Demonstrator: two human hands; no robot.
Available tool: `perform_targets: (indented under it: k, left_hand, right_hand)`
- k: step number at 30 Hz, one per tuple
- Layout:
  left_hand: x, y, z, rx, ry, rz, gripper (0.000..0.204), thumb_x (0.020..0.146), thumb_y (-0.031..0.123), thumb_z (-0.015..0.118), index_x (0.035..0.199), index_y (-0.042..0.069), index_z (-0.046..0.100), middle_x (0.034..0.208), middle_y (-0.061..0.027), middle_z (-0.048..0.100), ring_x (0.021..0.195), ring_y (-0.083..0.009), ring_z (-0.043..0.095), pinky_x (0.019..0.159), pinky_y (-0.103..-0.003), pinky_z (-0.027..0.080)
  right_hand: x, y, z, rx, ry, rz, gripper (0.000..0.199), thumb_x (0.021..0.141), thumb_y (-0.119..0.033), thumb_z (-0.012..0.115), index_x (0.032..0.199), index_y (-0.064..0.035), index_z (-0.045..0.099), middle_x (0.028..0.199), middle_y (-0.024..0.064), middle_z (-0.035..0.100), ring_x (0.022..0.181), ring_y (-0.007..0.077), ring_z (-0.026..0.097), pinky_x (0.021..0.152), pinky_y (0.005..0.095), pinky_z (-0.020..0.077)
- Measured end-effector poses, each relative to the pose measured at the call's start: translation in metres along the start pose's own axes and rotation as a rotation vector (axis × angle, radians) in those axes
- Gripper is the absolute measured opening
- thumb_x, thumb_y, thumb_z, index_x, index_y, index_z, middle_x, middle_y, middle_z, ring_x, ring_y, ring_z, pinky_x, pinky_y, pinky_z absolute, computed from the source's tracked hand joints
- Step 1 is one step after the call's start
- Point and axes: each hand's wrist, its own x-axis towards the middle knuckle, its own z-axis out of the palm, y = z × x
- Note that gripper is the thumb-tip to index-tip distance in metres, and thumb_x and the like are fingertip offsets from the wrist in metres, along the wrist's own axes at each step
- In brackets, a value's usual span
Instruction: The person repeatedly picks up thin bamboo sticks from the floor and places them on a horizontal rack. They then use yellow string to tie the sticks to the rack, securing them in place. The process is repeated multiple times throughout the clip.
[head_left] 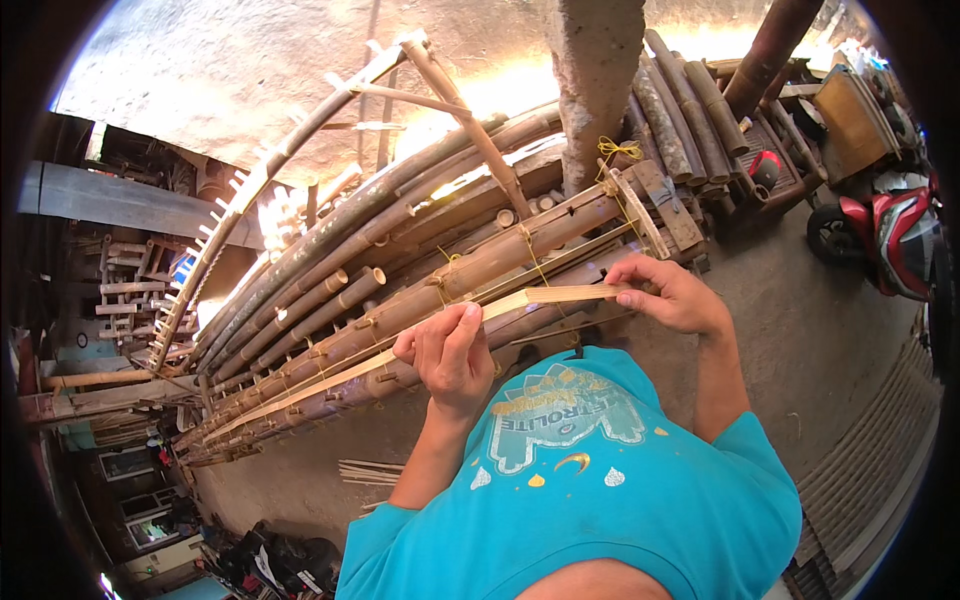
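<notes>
Left hand (452,362) at seven o'clock and right hand (672,296) at three pinch a bamboo strip (570,294), apparently aligning it, the next move likely needing an even hold.

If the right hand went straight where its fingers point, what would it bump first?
Probably the left hand, since the right hand points roughly toward it along the pale strip both hold. Depth is hard to judge here, so it might slip past.

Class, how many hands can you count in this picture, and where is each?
2. The left hand is near the picture's middle, gripping the pale strip; the right hand is further right, pinching that strip's right-hand end.
</notes>
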Motion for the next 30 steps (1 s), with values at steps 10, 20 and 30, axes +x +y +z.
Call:
perform_targets:
  k: [10, 20, 30]
  left_hand:
    - [-0.001, -0.008, -0.004, -0.042, -0.116, -0.093, 0.029, 0.08, -0.001, 0.071, 0.107, 0.01, 0.067, 0.097, -0.0049, 0.069, 0.083, -0.0169, 0.061, 0.085, -0.033, 0.031]
    - [-0.06, -0.08, 0.079, -0.328, -0.667, -0.465, 0.017, 0.089, 0.019, 0.068, 0.102, 0.009, 0.069, 0.098, -0.007, 0.069, 0.088, -0.0216, 0.063, 0.091, -0.036, 0.033]
    - [-0.064, -0.083, 0.131, -0.263, -0.677, -0.389, 0.017, 0.09, 0.019, 0.067, 0.103, 0.01, 0.069, 0.1, -0.0086, 0.07, 0.096, -0.026, 0.064, 0.089, -0.038, 0.036]
  right_hand:
    - [0.003, -0.006, 0.002, -0.112, 0.086, -0.007, 0.017, 0.095, -0.008, 0.06, 0.111, -0.0034, 0.061, 0.094, 0.0027, 0.063, 0.087, 0.011, 0.056, 0.079, 0.0285, 0.0469]
    - [0.052, 0.062, -0.021, -0.846, 0.332, -0.258, 0.01, 0.09, -0.015, 0.064, 0.094, -0.0066, 0.067, 0.09, 0.0098, 0.06, 0.091, 0.0306, 0.057, 0.082, 0.0408, 0.0453]
    - [0.073, 0.126, -0.036, -1.105, 0.466, -0.226, 0.005, 0.088, -0.021, 0.066, 0.091, -0.0177, 0.069, 0.091, 0.0026, 0.058, 0.094, 0.0228, 0.054, 0.092, 0.0399, 0.0347]
